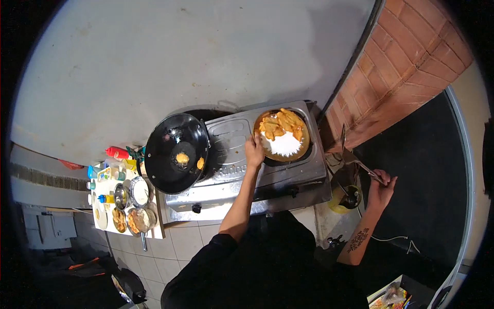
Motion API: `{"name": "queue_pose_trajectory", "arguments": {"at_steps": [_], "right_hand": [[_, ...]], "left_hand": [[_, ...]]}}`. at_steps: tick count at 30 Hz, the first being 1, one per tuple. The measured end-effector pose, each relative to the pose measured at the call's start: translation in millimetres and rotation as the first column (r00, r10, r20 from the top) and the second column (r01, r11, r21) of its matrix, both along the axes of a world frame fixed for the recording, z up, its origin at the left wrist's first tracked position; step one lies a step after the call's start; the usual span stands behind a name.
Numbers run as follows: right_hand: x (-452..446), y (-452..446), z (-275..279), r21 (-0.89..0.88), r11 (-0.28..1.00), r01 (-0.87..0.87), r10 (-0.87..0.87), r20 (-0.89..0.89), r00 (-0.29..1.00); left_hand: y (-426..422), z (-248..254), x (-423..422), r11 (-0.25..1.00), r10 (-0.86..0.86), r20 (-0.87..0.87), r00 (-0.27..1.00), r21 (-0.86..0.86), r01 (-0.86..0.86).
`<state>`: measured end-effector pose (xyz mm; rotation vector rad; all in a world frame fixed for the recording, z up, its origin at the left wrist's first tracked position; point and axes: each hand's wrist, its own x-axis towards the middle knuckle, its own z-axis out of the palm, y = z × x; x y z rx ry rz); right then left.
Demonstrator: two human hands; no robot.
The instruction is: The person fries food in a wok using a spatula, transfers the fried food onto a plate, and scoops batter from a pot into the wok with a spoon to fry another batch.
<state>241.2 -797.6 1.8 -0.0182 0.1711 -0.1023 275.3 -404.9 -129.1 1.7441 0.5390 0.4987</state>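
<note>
My left hand (pixel 253 152) grips the near-left rim of a round gold-coloured dish (pixel 291 157) on the right side of the stove. White paper (pixel 280 146) lines the dish, with golden fried pieces (pixel 282 123) lying on its far part. Out to the right, my right hand (pixel 381 189) is closed around the handle of a metal spatula (pixel 351 158), whose blade points away to the upper left. Below that blade stands a yellowish container (pixel 338 200) with utensils in it. A black wok (pixel 172 136) sits on the left burner, holding two small fried pieces (pixel 182 158).
The steel stove (pixel 231 136) backs onto a grey wall (pixel 195 56), with a brick pillar (pixel 391 72) at the right. On the left, a white table (pixel 157 219) carries bottles, bowls and a handled pan (pixel 146 220). A red bottle (pixel 117 152) stands near the wok.
</note>
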Motion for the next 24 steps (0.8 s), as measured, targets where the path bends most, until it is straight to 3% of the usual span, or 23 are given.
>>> {"name": "queue_pose_trajectory", "arguments": {"at_steps": [2, 6, 7, 9, 11, 12, 14, 16, 18, 20, 22, 24], "right_hand": [[1.2, 1.3, 6.8, 0.017, 0.999, -0.049, 0.048, 0.081, 0.996], [13.0, 4.6, 23.0, -0.139, 0.985, -0.097, 0.115, 0.126, 0.985], [16.0, 11.8, 31.1, -0.148, 0.988, -0.044, 0.062, 0.121, 0.991], [20.1, 38.2, 56.9, -0.19, 0.982, 0.008, 0.008, 0.082, 0.997], [35.9, 50.4, 57.5, -0.224, 0.971, -0.086, 0.125, 0.168, 0.978], [44.0, 58.5, 58.4, -0.261, 0.956, -0.135, 0.203, 0.256, 0.945], [53.7, 103.2, 74.6, -0.346, 0.928, -0.138, 0.228, 0.234, 0.945], [63.0, 146.5, 81.6, -0.513, 0.85, -0.119, 0.187, 0.084, 0.979], [80.7, 182.9, 65.9, -0.394, 0.874, -0.285, 0.395, 0.234, 0.888], [69.6, 251.3, 76.0, -0.47, 0.763, -0.444, 0.574, 0.176, 0.8], [53.9, 316.7, 81.2, -0.709, 0.612, -0.35, 0.703, 0.284, 0.652], [37.4, 374.3, 90.7, -0.847, 0.469, -0.25, 0.731, 0.213, 0.649]], "left_hand": [[0.9, -1.3, -10.5, 0.998, -0.007, 0.022, 1.0, -0.068, 0.009], [-4.4, 26.3, -51.0, 0.985, 0.015, 0.126, 0.992, -0.173, 0.007], [0.4, 37.4, -70.7, 0.986, -0.026, -0.058, 0.998, -0.168, 0.016], [15.3, 25.5, -104.3, 0.988, -0.043, -0.075, 0.996, -0.153, 0.032], [20.1, 29.1, -142.1, 0.968, -0.021, -0.065, 0.998, -0.251, 0.003], [25.3, 20.9, -162.3, 0.94, -0.017, -0.167, 0.986, -0.339, -0.041], [29.3, 36.1, -197.2, 0.974, 0.049, -0.147, 0.988, -0.213, -0.08], [34.2, 30.4, -233.9, 0.952, 0.103, -0.245, 0.964, -0.258, -0.167], [36.5, 17.3, -264.2, 0.94, 0.205, -0.243, 0.948, -0.22, -0.26], [34.7, 31.9, -285.9, 0.916, 0.255, -0.287, 0.923, -0.234, -0.326], [35.2, 30.8, -303.8, 0.905, 0.314, -0.272, 0.91, -0.205, -0.374], [34.1, 21.5, -318.9, 0.89, 0.365, -0.259, 0.894, -0.184, -0.417]]}}
